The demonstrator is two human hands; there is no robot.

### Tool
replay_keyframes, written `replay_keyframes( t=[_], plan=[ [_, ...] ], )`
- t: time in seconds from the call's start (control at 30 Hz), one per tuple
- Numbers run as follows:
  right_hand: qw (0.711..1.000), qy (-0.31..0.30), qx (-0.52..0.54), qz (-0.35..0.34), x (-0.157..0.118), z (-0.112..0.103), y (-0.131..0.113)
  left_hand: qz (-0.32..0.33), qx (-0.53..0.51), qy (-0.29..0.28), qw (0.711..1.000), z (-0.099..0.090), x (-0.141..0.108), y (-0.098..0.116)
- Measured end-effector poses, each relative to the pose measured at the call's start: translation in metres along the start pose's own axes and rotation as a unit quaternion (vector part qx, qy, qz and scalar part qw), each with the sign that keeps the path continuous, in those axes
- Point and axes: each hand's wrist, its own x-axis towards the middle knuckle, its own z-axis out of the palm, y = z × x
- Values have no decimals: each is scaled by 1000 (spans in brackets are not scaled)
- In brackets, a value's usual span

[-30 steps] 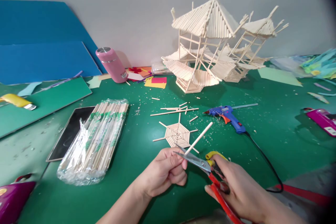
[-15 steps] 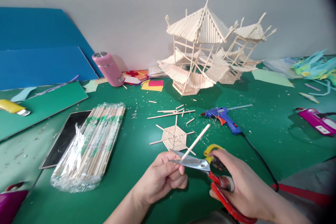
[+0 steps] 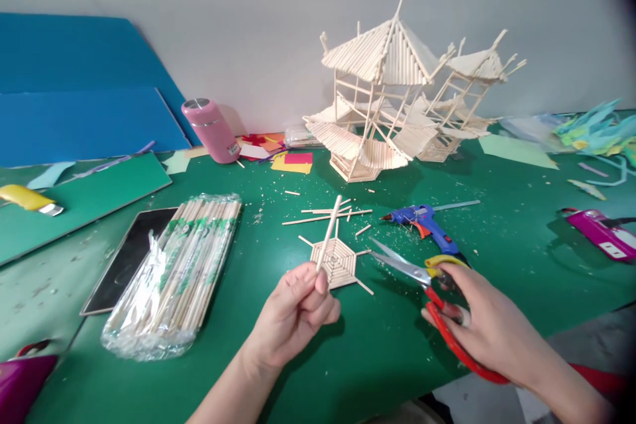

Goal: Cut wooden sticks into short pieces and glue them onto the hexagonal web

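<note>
Between the thumb and fingers of my left hand is a thin wooden stick, tilted upward. My right hand grips the red and yellow handles of a pair of scissors, whose blades are slightly apart and point left, away from the stick. Behind my left hand, a web-shaped hexagonal piece of sticks lies on the green table, partly hidden by the hand and stick. Several loose sticks lie just beyond it.
A blue glue gun lies beyond the scissors. Wrapped sticks rest partly on a dark tablet at left. Stick pavilions stand at the back, right of a pink bottle. A yellow cutter lies far left.
The scissors have moved right with my right hand, off the stick. My left hand has shifted slightly left, and its stick now points more upright.
</note>
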Motion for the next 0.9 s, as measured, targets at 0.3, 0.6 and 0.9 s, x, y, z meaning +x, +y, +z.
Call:
replay_keyframes(
  t=[0.3,0.6,0.9],
  plan=[
    [985,76,-152,-10,-1,-6,20,37,535,97,838,5,1,-13],
    [965,51,-41,-255,26,15,-69,150,827,-46,540,4,-3,-20],
    [982,-39,58,-177,33,39,-68,158,842,-7,516,-2,-2,-21]
  ],
)
